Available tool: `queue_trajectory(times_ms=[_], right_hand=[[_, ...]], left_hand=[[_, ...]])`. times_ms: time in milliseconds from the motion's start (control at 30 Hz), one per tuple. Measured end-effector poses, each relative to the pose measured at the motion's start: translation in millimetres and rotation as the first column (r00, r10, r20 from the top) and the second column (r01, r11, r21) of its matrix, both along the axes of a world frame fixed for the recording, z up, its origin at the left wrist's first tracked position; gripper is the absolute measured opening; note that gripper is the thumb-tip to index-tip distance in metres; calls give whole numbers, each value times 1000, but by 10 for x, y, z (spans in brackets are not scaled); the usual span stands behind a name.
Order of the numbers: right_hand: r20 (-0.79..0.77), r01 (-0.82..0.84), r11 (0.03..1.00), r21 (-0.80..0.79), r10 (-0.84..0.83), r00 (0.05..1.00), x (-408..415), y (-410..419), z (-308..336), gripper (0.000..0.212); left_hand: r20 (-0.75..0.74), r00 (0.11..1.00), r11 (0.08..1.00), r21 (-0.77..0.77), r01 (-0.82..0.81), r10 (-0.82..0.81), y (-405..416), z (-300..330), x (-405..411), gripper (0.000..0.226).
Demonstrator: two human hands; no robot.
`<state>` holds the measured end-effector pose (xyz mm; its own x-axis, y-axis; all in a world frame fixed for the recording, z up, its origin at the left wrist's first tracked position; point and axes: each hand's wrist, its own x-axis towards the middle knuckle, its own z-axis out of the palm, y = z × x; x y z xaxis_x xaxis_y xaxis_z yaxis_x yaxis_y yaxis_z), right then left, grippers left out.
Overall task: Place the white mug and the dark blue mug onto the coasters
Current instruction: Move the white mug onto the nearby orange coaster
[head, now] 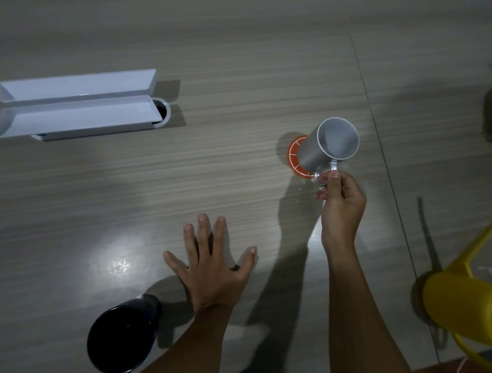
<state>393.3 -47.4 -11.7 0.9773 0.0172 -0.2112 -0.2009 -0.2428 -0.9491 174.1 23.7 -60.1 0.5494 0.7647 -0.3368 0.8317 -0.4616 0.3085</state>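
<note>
Right of centre, our right hand (340, 199) pinches the handle of the white ceramic mug (329, 146) over the round orange coaster (295, 157), while our left hand (211, 265) lies flat, fingers spread and empty, above the dark blue mug (122, 336) at lower left on the grey wood-grain table (244, 59).

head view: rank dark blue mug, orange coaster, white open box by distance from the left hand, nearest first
From the left hand, flat on the table:
1. dark blue mug, just below-left of the hand, near the bottom edge.
2. orange coaster, up and right, under the white mug that the right hand holds.
3. white open box, far upper left.
</note>
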Motion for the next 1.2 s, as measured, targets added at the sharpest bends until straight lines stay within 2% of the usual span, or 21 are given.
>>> queue_trajectory(times_ms=[400, 1200], right_hand=[[45, -32, 999, -36, 33, 998, 47, 7, -51, 21], [31, -43, 998, -53, 45, 999, 36, -45, -112, 18]], left_hand=[[4, 1000, 1000, 8, -5, 5, -3, 3, 2, 89], [20, 1000, 1000, -1, -21, 21, -7, -9, 7, 89]])
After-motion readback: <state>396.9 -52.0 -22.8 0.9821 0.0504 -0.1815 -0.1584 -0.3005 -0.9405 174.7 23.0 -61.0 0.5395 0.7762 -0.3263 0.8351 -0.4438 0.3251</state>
